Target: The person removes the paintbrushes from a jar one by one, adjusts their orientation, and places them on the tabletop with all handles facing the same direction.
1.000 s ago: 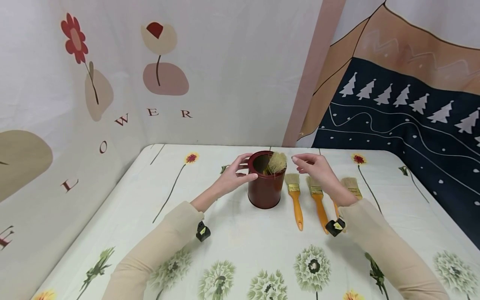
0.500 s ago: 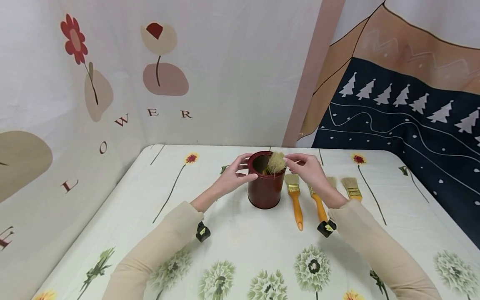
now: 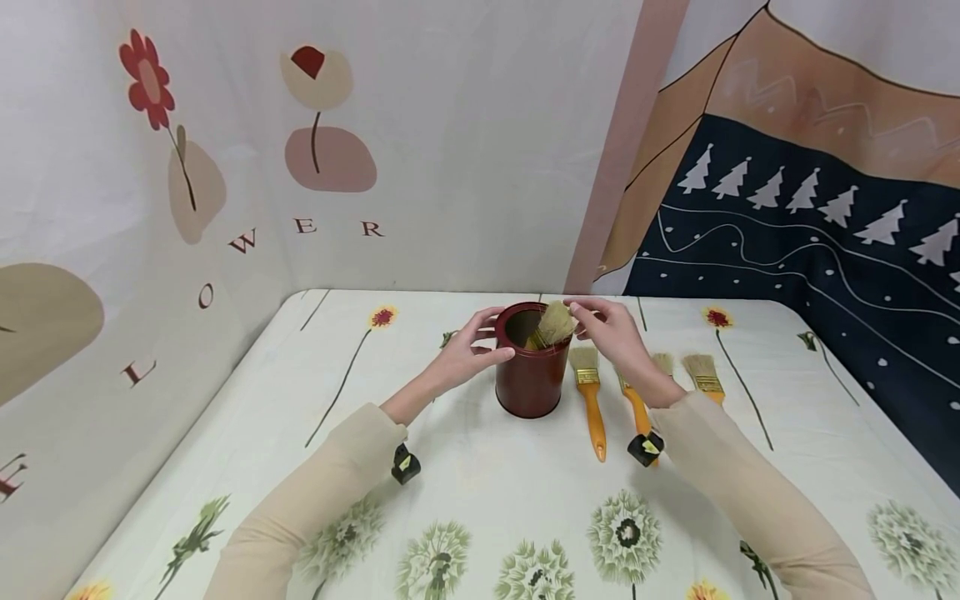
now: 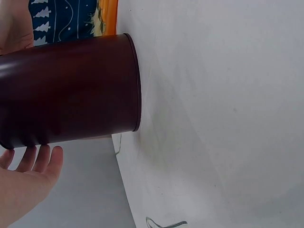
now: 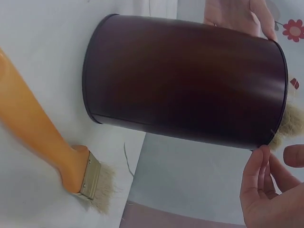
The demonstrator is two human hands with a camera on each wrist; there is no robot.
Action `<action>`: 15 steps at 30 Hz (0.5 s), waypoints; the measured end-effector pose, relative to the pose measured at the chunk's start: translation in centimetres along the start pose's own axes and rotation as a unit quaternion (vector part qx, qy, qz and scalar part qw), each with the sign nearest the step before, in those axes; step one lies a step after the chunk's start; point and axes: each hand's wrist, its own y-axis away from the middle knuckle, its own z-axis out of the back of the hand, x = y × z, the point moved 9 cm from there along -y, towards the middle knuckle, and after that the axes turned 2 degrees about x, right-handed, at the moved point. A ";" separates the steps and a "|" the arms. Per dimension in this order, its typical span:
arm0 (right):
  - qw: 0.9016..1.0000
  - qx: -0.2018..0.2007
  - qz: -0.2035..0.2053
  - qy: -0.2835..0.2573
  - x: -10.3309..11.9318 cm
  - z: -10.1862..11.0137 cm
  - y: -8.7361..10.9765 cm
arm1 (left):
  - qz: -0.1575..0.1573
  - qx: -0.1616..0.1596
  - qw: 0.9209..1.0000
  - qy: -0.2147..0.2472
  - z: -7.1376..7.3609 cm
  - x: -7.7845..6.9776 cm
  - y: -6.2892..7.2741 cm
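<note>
In the head view, a dark red can (image 3: 529, 387) stands upright. Out of its mouth leans a paintbrush (image 3: 556, 322), bristles up at the right rim, its handle hidden inside. My left hand (image 3: 472, 350) holds the can's left side, thumb by the front rim and fingers behind. The left wrist view shows those bent fingers (image 4: 40, 161) against the wall. At the right rim is my right hand (image 3: 607, 329), close to the bristles. The right wrist view has its fingertips (image 5: 260, 154) touching the rim, the thumb apart from them.
Right of the can lie several paintbrushes with orange handles, among them a near one (image 3: 590, 400) and a far one (image 3: 703, 375), partly behind the right arm. A flower-print cloth (image 3: 480, 483) covers the table, and printed fabric walls (image 3: 465, 167) rise behind.
My right hand has come in leftward to the can's rim and the bristles, which have shifted slightly. The left hand stays on the can.
</note>
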 end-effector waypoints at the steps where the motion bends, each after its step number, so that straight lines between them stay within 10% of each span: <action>1: 1.000 0.000 -0.001 -0.008 0.0 0.0 -0.1 | 0.000 0.000 1.000 0.000 0.0 0.0 0.0; 15: 0.996 0.026 -0.073 0.040 0.0 -0.3 -2.2 | 0.002 -0.001 1.000 0.002 0.0 0.8 -0.3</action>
